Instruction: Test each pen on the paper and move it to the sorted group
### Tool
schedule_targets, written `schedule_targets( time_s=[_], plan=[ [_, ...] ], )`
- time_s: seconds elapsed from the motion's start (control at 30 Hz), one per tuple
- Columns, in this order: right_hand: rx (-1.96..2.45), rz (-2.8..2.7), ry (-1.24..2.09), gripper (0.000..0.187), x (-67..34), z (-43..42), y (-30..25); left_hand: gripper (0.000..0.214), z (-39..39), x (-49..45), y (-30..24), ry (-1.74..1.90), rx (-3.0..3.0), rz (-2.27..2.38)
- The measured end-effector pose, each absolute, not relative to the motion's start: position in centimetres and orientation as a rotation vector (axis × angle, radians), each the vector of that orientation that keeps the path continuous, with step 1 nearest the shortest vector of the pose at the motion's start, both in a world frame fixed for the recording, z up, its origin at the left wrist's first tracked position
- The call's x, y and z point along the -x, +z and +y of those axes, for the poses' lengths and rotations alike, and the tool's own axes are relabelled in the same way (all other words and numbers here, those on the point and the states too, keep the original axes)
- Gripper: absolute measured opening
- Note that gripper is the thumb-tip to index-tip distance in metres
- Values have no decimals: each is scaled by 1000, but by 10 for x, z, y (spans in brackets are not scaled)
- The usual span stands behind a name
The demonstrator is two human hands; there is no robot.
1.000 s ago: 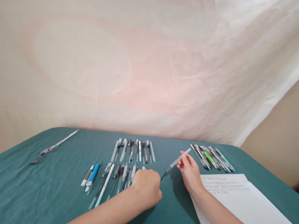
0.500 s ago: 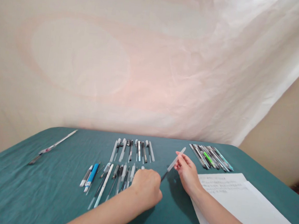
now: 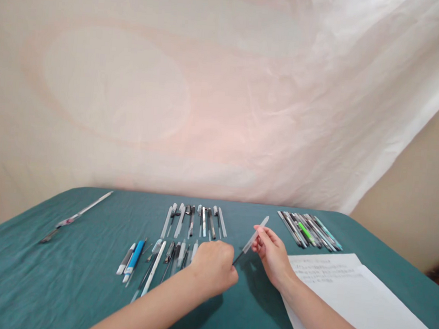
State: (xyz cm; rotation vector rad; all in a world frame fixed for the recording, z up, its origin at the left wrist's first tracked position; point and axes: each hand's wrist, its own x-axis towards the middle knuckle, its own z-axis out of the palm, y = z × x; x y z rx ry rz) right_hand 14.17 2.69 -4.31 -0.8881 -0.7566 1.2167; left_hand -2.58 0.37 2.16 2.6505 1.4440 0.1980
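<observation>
Pen barrel (image 3: 250, 242), translucent, tilted over the green surface (image 3: 81, 285); right hand (image 3: 272, 255): grip narrow, holding the barrel; left hand (image 3: 215, 266): grip closed on the dark rod (image 3: 238, 258) at the barrel's lower end; white paper (image 3: 367, 313) near right hand.

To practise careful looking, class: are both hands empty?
No, the right hand pinches a translucent tube, and a thin dark rod runs from it to the closed left hand.
</observation>
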Motion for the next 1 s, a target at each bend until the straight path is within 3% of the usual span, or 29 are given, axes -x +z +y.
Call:
schedule_targets(
  time_s=[0.43, 0.9, 1.0],
  plan=[
    [770, -599, 1449, 13, -140, 30, -51, 11, 23, 27, 10, 733, -2068, 1077],
    [838, -398, 1647, 8, -148, 34, -48, 49, 24, 18, 0, 800, -1396, 758],
    [837, -418, 1661, 9, -146, 32, -45, 45, 25, 18, 0, 812, -1333, 798]
  ],
)
